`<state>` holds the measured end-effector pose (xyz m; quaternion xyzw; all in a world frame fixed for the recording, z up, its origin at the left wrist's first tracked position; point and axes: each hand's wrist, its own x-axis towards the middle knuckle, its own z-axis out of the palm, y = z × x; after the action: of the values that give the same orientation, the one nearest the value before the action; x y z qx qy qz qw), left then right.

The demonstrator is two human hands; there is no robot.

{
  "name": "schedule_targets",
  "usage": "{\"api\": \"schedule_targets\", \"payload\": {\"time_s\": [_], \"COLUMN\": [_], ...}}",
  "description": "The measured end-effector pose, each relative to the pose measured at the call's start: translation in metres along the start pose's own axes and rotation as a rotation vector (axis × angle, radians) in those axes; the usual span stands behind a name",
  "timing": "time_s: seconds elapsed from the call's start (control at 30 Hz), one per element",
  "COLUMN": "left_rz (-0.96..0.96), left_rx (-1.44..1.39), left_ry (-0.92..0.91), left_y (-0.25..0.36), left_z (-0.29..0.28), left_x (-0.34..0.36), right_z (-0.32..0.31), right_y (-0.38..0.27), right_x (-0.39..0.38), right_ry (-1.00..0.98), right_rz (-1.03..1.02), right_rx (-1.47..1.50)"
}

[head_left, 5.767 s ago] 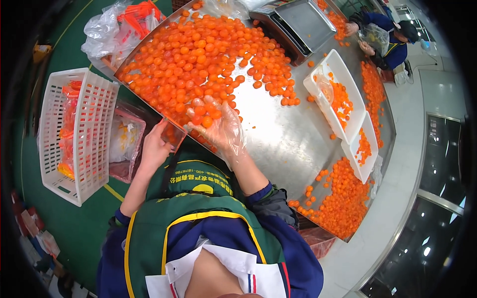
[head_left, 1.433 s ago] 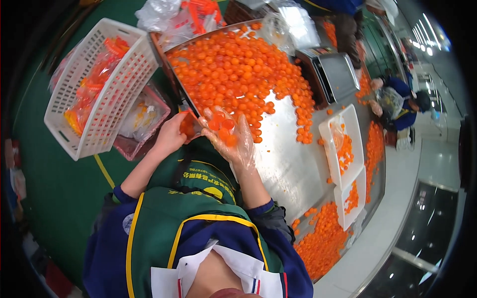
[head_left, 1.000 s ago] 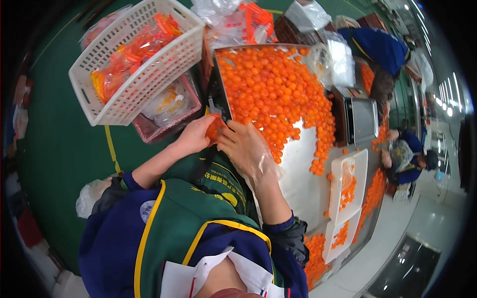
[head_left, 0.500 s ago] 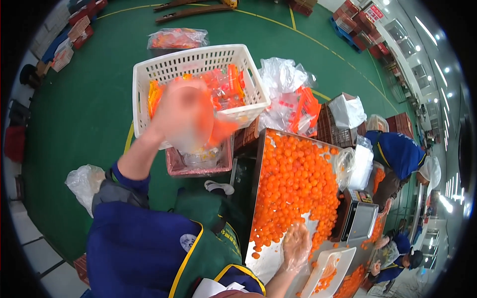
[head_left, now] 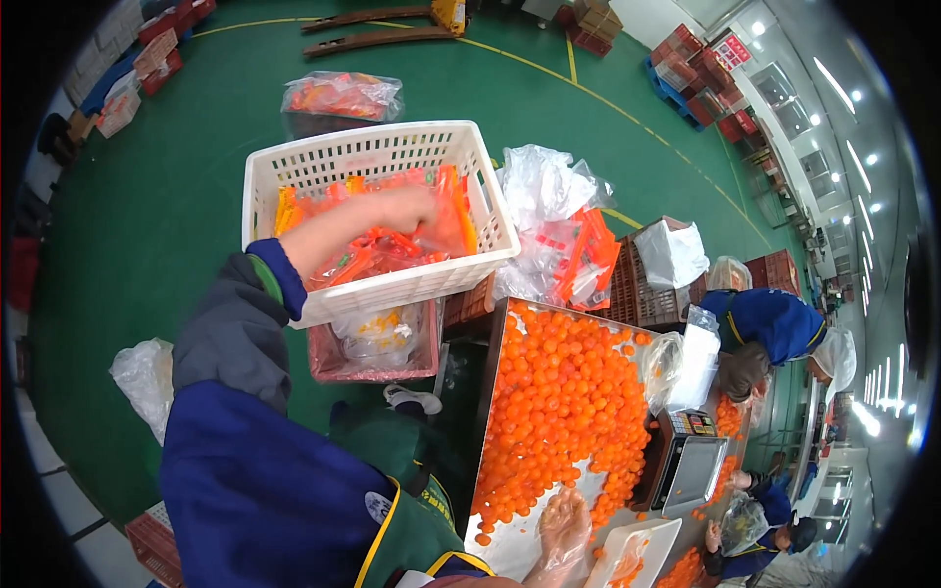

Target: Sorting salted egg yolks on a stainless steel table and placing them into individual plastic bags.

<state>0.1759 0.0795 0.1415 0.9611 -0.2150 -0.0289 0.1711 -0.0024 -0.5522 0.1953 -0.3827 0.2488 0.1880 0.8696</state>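
My left hand (head_left: 412, 208) reaches down into a white plastic basket (head_left: 392, 282), among clear and orange plastic packets (head_left: 368, 253). Its fingers point away and are mostly hidden, so what they grip cannot be made out. In a clear thin glove, my right hand (head_left: 566, 524) lies palm up with fingers loosely stretched, holding nothing. It rests at the near edge of a heap of round orange balls, like egg yolks (head_left: 564, 392), spread on a metal table (head_left: 515, 537). Beside it is a white tub (head_left: 642, 539) with some orange balls inside.
A digital scale (head_left: 691, 465) stands right of the heap. Under the basket is a red crate (head_left: 372, 367) lined with plastic. Clear bags and orange packaging (head_left: 559, 240) lie beyond the table. Co-workers (head_left: 769, 323) work along the right side. A pallet jack (head_left: 382, 29) stands farther off.
My left hand, raised over the basket with a blurred orange-and-clear bag, has gone down into the basket among the packets. My right hand stays by the heap. The view has shifted slightly.
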Motion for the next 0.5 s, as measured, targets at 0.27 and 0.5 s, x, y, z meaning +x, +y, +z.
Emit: {"api": "schedule_targets", "payload": {"time_s": [0.27, 0.5], "left_rz": [-0.134, -0.299], "left_rx": [-0.913, -0.15], "left_ry": [0.075, -0.122], "left_y": [0.006, -0.027], "left_z": [0.005, 0.083], "left_x": [0.001, 0.037], "right_z": [-0.018, -0.013], "right_y": [0.005, 0.025], "right_x": [0.002, 0.024], "right_ry": [0.071, 0.091], "right_rz": [0.022, 0.047], "right_rx": [0.052, -0.011]}}
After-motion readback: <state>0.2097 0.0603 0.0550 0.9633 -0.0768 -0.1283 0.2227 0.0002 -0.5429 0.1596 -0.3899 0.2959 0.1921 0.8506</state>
